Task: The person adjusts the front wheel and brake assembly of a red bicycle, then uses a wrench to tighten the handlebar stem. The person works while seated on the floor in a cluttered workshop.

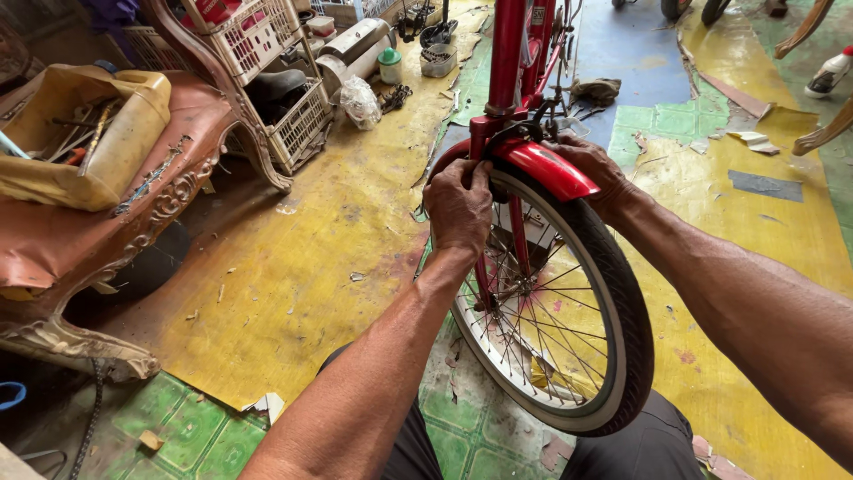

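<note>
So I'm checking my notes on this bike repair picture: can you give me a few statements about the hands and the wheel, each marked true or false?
1. The left hand grips the curved red metal mudguard at its left edge. True.
2. The black rubber tyre has been taken off the rim. False: it sits on the spoked wheel.
3. The right hand rests on the far side of the mudguard. True.
4. The yellow plastic canister lies on the floor. False: it sits on the worn brown seat.
5. The bicycle frame is blue. False: it is red.
</note>
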Available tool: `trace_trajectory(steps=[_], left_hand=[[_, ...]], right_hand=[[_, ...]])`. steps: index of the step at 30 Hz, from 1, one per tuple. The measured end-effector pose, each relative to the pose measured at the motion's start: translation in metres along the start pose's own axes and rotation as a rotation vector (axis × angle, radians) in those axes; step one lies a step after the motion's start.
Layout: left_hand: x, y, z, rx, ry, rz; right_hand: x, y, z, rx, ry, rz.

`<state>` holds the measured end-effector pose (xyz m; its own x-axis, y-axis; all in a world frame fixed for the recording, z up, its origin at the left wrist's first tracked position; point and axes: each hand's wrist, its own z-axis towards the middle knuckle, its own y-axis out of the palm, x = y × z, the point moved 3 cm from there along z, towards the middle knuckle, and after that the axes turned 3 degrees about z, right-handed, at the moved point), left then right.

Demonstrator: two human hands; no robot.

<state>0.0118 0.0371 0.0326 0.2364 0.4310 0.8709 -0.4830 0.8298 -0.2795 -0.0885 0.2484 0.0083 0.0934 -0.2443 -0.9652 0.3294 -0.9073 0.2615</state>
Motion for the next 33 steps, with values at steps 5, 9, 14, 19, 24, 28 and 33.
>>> trace_trajectory(steps=[5, 9, 14, 19, 24, 28, 33], left_hand=[[0.003, -0.005, 0.003, 0.033, 0.096, 0.027], [0.001, -0.006, 0.005, -0.025, 0.062, 0.002], [-0.001, -0.003, 0.004, -0.037, 0.097, 0.049], [-0.004, -0.005, 0.005, -0.089, 0.169, 0.022], [-0.003, -0.007, 0.006, -0.041, 0.269, 0.066], [-0.005, -0.006, 0.009, -0.062, 0.222, 0.091], [-0.013, -0.011, 0.022, -0.110, 0.122, 0.029]], right_hand=[[-0.005, 0.006, -0.005, -0.140, 0.032, 0.116], [-0.002, 0.001, -0.008, -0.075, 0.046, 0.092], [-0.005, -0.001, -0.012, -0.053, 0.062, 0.073], [-0.015, 0.016, -0.015, -0.071, -0.009, 0.021], [-0.014, 0.012, -0.014, -0.008, -0.104, -0.064], [-0.001, 0.010, -0.005, 0.161, -0.175, -0.085], [0.010, 0.031, -0.018, 0.298, -0.317, -0.065]])
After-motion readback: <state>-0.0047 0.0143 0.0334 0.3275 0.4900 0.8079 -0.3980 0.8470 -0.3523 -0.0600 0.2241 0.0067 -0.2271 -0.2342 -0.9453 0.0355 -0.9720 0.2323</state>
